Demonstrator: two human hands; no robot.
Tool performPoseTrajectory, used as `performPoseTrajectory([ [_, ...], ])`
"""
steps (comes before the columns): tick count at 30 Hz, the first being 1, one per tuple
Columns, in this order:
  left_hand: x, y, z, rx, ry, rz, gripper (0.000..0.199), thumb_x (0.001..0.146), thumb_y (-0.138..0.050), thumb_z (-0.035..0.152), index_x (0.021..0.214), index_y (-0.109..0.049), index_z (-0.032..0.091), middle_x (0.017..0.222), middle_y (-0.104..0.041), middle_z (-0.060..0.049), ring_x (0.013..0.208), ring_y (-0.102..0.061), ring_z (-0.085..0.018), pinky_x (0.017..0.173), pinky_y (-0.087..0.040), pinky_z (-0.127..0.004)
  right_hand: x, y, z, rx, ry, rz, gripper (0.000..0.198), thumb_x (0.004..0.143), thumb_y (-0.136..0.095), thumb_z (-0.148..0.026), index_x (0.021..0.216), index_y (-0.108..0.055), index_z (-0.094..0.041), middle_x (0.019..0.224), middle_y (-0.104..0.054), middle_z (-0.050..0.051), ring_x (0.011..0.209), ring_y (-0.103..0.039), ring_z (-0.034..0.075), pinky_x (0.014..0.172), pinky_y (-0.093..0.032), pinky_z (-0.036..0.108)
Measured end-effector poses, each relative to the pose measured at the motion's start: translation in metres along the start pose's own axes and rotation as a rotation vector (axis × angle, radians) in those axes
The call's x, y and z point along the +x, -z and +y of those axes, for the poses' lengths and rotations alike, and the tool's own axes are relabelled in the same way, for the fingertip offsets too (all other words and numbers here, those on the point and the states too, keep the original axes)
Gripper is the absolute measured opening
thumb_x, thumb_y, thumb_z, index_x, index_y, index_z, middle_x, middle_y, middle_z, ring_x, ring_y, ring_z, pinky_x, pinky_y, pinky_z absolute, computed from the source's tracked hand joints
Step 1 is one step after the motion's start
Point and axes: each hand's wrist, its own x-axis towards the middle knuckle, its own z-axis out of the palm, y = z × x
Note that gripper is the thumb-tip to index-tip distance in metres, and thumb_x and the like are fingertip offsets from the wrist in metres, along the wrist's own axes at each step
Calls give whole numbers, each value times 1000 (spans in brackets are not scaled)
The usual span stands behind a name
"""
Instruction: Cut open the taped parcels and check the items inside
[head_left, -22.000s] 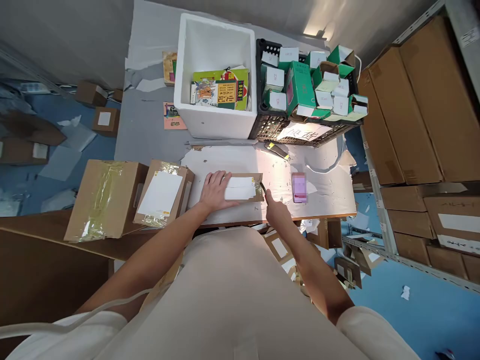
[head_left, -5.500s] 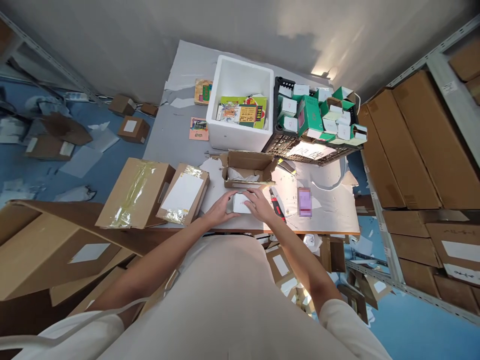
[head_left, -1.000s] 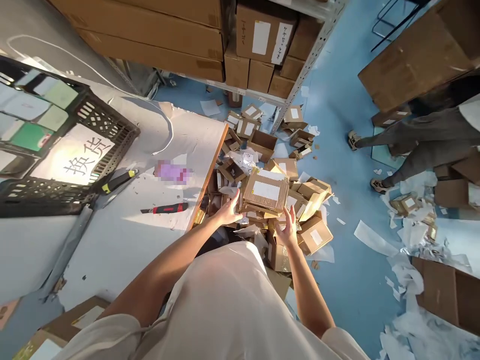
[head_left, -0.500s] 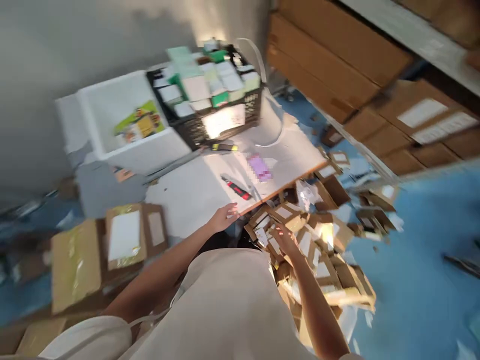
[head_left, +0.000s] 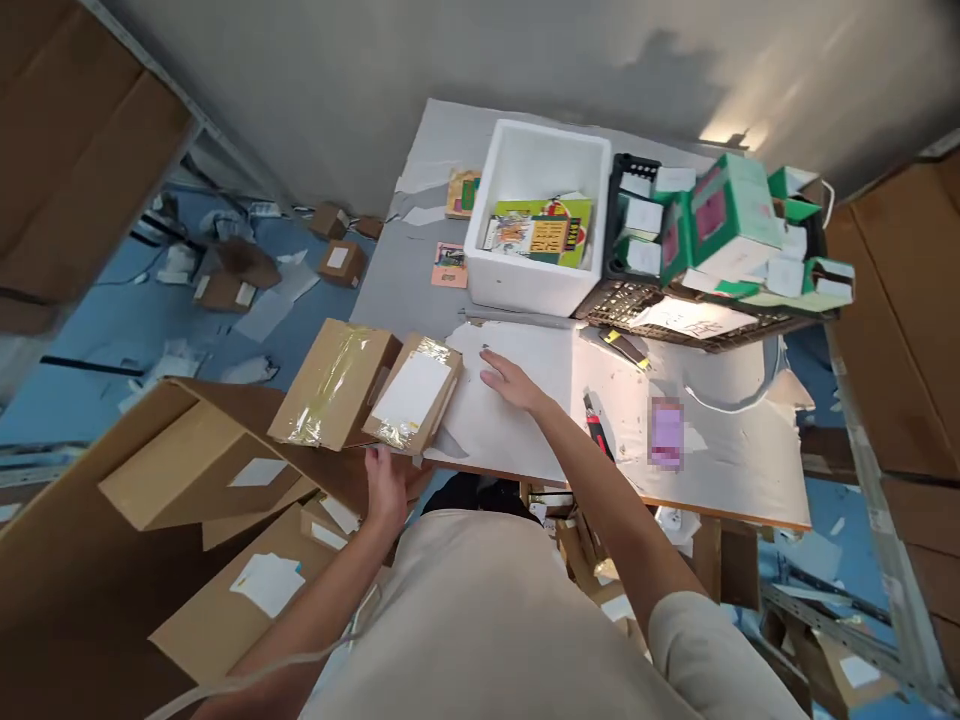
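My right hand (head_left: 510, 382) reaches over the table with its fingers stretched out and nothing in them. Just left of it lies a small taped cardboard box (head_left: 415, 392) with a white label. A larger cardboard box (head_left: 334, 385), sealed with shiny clear tape, lies against that one at the table's left front corner. Below the two boxes is my left hand (head_left: 386, 490), fingers extended up to their lower edge; whether it touches them is unclear, as the fingertips are partly hidden. A red and black utility knife (head_left: 598, 428) rests right of my right forearm.
A white foam box (head_left: 536, 290) with booklets and a black crate (head_left: 660, 320) of green-white cartons stand at the table's back. A large open carton (head_left: 45, 540) holding boxes is at lower left. A yellow-black knife (head_left: 625, 348) and a blurred purple item (head_left: 666, 435) lie on the table.
The view has swung left, bringing the large open carton into sight. My right hand has gone from above the cardboard pile to over the table; my left hand has moved to below the taped boxes.
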Motion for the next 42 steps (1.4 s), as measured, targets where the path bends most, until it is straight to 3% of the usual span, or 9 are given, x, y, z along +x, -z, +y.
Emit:
performPoseTrajectory([
  [4, 19, -9, 16, -350, 132, 32, 56, 92, -9, 62, 144, -18, 42, 150, -35, -1, 135, -39, -23, 96, -49, -45, 60, -31, -17, 106, -153, -95, 71, 82, -42, -72, 132, -53, -23, 142, -49, 6, 135, -38, 27, 114, -25, 49],
  [8, 12, -8, 27, -288, 120, -7, 61, 92, -10, 63, 148, -6, 40, 155, -25, 1, 137, -37, -21, 97, -50, -38, 61, -44, -23, 139, -207, -85, 62, 83, -48, -65, 125, -56, -22, 129, -59, 5, 121, -51, 24, 107, -36, 44],
  [13, 16, -18, 50, -204, 47, -102, 64, 92, -36, 56, 148, -16, 34, 153, -31, 1, 138, -34, -20, 107, -41, -33, -23, -16, -20, 122, -251, 265, 48, 81, -56, -53, 115, -58, -21, 117, -64, 7, 108, -58, 22, 94, -47, 39],
  [18, 52, -75, 71, -71, 5, -334, 67, 83, -58, 44, 144, -35, 23, 149, -39, -4, 138, -34, -24, 112, -32, -37, -129, 13, 9, 123, -426, 648, 46, 70, -68, -44, 107, -55, -19, 112, -65, 11, 102, -62, 25, 82, -53, 41],
  [21, 61, -106, 67, -23, 7, -469, 71, 83, -58, 40, 146, -30, 21, 150, -37, -8, 138, -33, -25, 112, -32, -39, -162, 18, 28, 151, -509, 747, 44, 68, -69, -41, 104, -55, -19, 115, -64, 12, 102, -62, 26, 78, -54, 40],
  [30, 57, -110, 38, 55, -67, -554, 74, 84, -54, 50, 147, -26, 23, 152, -32, -11, 139, -31, -28, 106, -39, -42, -181, 29, 57, 352, -414, 593, 48, 69, -72, -43, 107, -52, -22, 119, -58, 11, 108, -56, 24, 78, -56, 39],
  [35, 53, -100, 43, 105, -82, -657, 105, 72, -69, 50, 151, -8, 21, 157, -19, -12, 138, -31, -31, 112, -31, -42, -189, 34, 76, 406, -375, 485, 53, 69, -72, -42, 113, -49, -24, 125, -53, 12, 111, -55, 25, 87, -53, 44],
  [38, 53, -93, 38, 187, -154, -708, 127, 56, -81, 45, 151, -1, 19, 156, -18, -15, 137, -33, -33, 113, -28, -45, -188, 36, 84, 384, -344, 402, 74, 64, -77, -38, 128, -41, -29, 138, -43, 10, 123, -48, 27, 95, -49, 46],
  [42, 57, -92, 26, 255, -214, -690, 111, 56, -80, 44, 148, -24, 18, 146, -41, -16, 129, -45, -33, 106, -37, -46, -180, 41, 87, 282, -304, 284, 85, 62, -75, -31, 137, -35, -32, 138, -45, 8, 126, -45, 26, 97, -47, 45],
])
